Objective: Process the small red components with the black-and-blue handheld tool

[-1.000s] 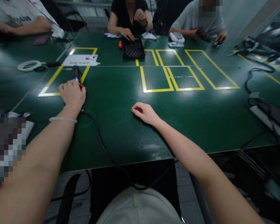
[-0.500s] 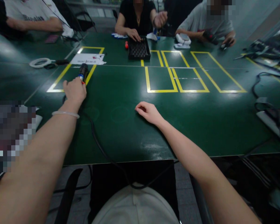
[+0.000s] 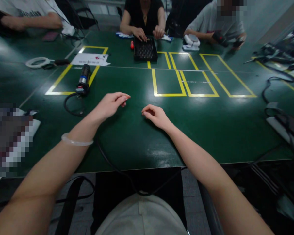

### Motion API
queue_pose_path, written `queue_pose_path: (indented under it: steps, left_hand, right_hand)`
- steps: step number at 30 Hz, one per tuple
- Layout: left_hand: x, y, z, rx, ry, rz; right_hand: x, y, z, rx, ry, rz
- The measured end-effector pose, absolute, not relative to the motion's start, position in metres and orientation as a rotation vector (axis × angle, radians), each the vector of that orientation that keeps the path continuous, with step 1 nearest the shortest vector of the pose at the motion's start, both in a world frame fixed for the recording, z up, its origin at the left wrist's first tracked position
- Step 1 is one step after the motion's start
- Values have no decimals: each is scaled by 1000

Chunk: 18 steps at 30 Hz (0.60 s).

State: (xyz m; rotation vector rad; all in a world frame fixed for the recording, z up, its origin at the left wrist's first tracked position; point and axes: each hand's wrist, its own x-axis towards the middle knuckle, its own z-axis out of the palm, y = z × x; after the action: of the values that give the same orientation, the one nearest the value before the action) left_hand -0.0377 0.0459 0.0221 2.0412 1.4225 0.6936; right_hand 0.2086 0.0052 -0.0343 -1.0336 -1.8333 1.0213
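The left hand (image 3: 112, 102) is held over the green surface (image 3: 127, 140), its fingers drawn narrow beside the thumb; whether something small is pinched at the tips cannot be told for certain from this view. A pale bracelet (image 3: 77, 140) is worn on that wrist. The right hand (image 3: 156, 116) is curled narrow near the left, the two kept apart, with thumb and fingertips brought close around a dark hollow.

The dark cylindrical tool (image 3: 83, 80) is left lying on the surface, beyond the left forearm and apart from both hands. It is placed mostly within a yellow tape outline (image 3: 61, 93), near its right-hand strip, with a blue band and a metallic section seen along its body. A black cable (image 3: 65, 106) is looped on the surface just in front of it. Just beyond the tool, a white sheet (image 3: 88, 59) is laid across the outline, and a white ring (image 3: 30, 60) is set to the left.

Across the surface, a black tray (image 3: 145, 58) is touched by a co-worker's hand (image 3: 139, 33), with a small red object (image 3: 132, 45) placed beside it.
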Motion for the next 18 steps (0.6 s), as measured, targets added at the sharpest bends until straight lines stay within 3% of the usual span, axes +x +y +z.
queue_pose_path:
  steps: [8,18]
  left_hand:
    - [-6,2,16,1893,976,580]
    - [-13,3,11,1990,1034,720]
  right_hand:
    - [201,-1,-31,-744,-1685,1456]
    - [202,2,-34,-823,-1647,1362]
